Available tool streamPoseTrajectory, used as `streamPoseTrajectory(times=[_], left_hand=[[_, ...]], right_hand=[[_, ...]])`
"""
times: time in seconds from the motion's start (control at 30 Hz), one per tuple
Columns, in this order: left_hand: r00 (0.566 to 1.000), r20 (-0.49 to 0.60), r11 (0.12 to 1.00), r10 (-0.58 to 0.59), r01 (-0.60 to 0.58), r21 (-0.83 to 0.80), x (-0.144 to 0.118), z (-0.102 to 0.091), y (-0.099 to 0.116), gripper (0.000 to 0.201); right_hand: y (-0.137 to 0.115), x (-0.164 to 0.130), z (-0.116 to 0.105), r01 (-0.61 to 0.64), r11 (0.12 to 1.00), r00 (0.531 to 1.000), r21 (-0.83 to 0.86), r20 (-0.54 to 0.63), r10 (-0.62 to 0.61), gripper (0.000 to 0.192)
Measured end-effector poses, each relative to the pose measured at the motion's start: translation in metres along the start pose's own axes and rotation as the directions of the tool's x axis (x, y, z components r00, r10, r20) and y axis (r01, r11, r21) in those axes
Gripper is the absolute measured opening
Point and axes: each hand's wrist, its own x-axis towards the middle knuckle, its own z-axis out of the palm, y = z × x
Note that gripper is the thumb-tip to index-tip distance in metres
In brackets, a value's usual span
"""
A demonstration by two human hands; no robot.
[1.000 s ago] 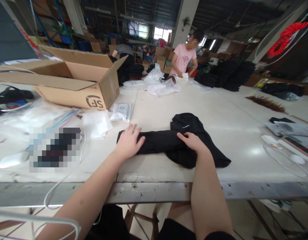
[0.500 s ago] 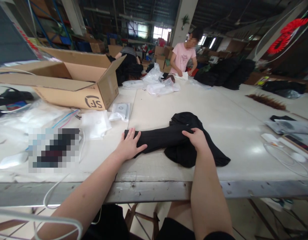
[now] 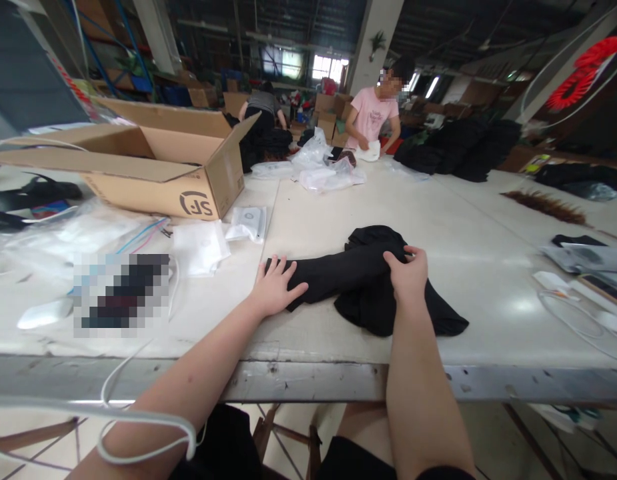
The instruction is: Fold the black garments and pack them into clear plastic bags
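Observation:
A black garment [image 3: 365, 303] lies on the table in front of me, bunched on the right, with a long narrow folded strip [image 3: 333, 270] running left from it. My left hand [image 3: 275, 290] rests flat on the strip's left end, fingers spread. Over the bunched part, my right hand [image 3: 409, 272] has bent fingers and its thumb gripping the cloth near the strip's right end. Part of the garment is hidden beneath this hand.
An open cardboard box [image 3: 158, 180] stands at the left. Near it lie white plastic packets [image 3: 201, 247] and a white mouse [image 3: 45, 313]. A white cable [image 3: 153, 420] crosses by my left forearm. Across the table, a person in pink [image 3: 373, 113] handles white cloth.
My right hand has shifted slightly right and up along the strip, its fingers more bent. The strip's right part now lies flatter and higher over the bunched cloth. My left hand stays on the left end.

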Motion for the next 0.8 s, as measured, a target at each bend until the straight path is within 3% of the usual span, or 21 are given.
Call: streamPoseTrajectory(times=[0.03, 0.1, 0.17, 0.23, 0.3, 0.37, 0.43, 0.53, 0.63, 0.7, 0.73, 0.8], left_hand=[[0.999, -0.034, 0.997, -0.016, 0.013, -0.075, 0.001, -0.002, 0.000, 0.074], [0.988, -0.138, 0.959, -0.067, 0.026, -0.281, 0.004, -0.006, -0.001, 0.061], [0.961, -0.235, 0.833, -0.145, -0.010, -0.553, 0.007, -0.011, -0.003, 0.057], [0.939, -0.234, 0.600, -0.252, -0.038, -0.799, 0.009, -0.014, -0.003, 0.059], [0.924, -0.146, 0.370, -0.353, -0.005, -0.929, 0.010, -0.016, -0.003, 0.061], [0.903, -0.066, 0.279, -0.425, 0.062, -0.958, 0.011, -0.015, -0.003, 0.059], [0.887, -0.059, 0.305, -0.458, 0.094, -0.948, 0.012, -0.012, -0.005, 0.061], [0.882, -0.146, 0.424, -0.447, 0.066, -0.903, 0.014, -0.010, -0.009, 0.062], [0.829, -0.405, 0.693, -0.386, -0.029, -0.720, 0.011, -0.011, -0.010, 0.048], [0.799, -0.569, 0.884, -0.193, -0.111, -0.455, 0.006, -0.012, -0.005, 0.043], [0.814, -0.579, 0.938, -0.054, -0.157, -0.309, 0.003, -0.011, -0.002, 0.043], [0.881, -0.433, 0.966, 0.189, -0.246, -0.079, -0.001, -0.007, 0.007, 0.045]], right_hand=[[-0.012, -0.008, 0.003, 0.034, 0.998, 0.995, 0.056, -0.095, -0.029, 0.057], [-0.038, -0.027, 0.009, 0.213, 0.938, 0.973, 0.272, -0.148, -0.178, 0.059], [-0.060, -0.049, 0.016, 0.346, 0.799, 0.914, 0.491, 0.018, -0.406, 0.062], [-0.073, -0.066, 0.024, 0.374, 0.705, 0.764, 0.603, 0.231, -0.603, 0.045], [-0.077, -0.076, 0.031, 0.405, 0.711, 0.676, 0.575, 0.335, -0.657, 0.030], [-0.073, -0.079, 0.038, 0.474, 0.770, 0.661, 0.427, 0.406, -0.631, 0.031], [-0.067, -0.079, 0.045, 0.552, 0.805, 0.641, 0.217, 0.506, -0.576, 0.037], [-0.060, -0.081, 0.052, 0.608, 0.793, 0.583, -0.032, 0.696, -0.419, 0.048], [-0.059, -0.086, 0.055, 0.620, 0.771, 0.544, -0.143, 0.787, -0.291, 0.053], [-0.059, -0.088, 0.056, 0.638, 0.753, 0.530, -0.164, 0.802, -0.274, 0.057], [-0.059, -0.089, 0.056, 0.640, 0.749, 0.528, -0.169, 0.805, -0.270, 0.061], [-0.059, -0.090, 0.057, 0.634, 0.752, 0.528, -0.180, 0.812, -0.251, 0.067]])
